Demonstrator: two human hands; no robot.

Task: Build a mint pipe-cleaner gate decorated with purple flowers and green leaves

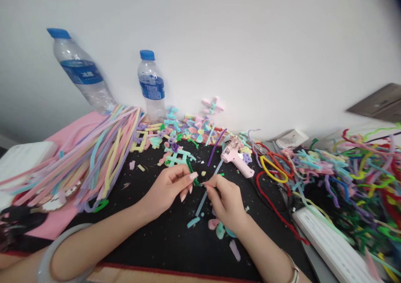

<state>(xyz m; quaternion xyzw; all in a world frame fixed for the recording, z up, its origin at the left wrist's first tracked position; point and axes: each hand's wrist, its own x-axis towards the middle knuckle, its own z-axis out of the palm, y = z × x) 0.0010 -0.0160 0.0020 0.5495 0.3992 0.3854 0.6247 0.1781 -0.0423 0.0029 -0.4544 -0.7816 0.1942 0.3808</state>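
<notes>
A short dark green pipe cleaner (189,166) stands between my hands over the black mat (150,241). My left hand (171,187) pinches it between thumb and fingers. Close beside it on the right, my right hand (225,199) has its fingertips pressed together at the lower end of the green piece. A pink glue gun (237,161) lies just beyond my right hand, with a translucent glue stick (201,203) passing below my fingers. Behind my left hand is a light teal lattice piece (180,156).
Pastel pipe cleaners (106,149) are heaped at left, tangled colourful ones (354,182) at right. Two water bottles, one tilted (83,72) and one upright (152,86), stand by the wall. A white power strip (332,245) lies at lower right.
</notes>
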